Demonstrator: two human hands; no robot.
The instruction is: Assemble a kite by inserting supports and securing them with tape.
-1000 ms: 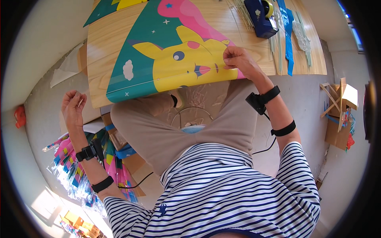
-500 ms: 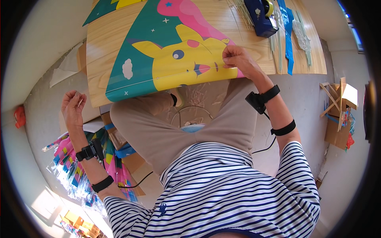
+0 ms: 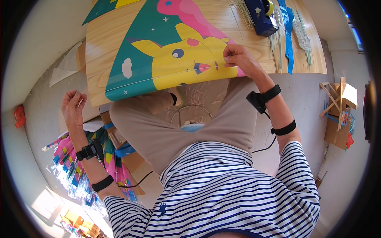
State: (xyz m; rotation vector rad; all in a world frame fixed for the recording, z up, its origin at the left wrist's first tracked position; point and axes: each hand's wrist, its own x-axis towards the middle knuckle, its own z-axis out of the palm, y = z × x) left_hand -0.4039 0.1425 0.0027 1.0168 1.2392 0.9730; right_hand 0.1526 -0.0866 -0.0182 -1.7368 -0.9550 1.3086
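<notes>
Your left hand [image 3: 74,106], fingers loosely parted, holding nothing visible, is left of the table [image 3: 97,59]. The triangular printed sheet [image 3: 170,65] lies thereon, long axis running far; your right hand [image 3: 226,59], the nearer, is at its right edge, fingers narrowed, grip unclear. Far right: dark-blue dispenser [image 3: 262,23] holding tape [image 3: 270,8].

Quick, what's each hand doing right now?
Left hand: partly open, nothing visible in it.
Right hand: pinched, over the printed sheet; can't tell if holding anything.
</notes>
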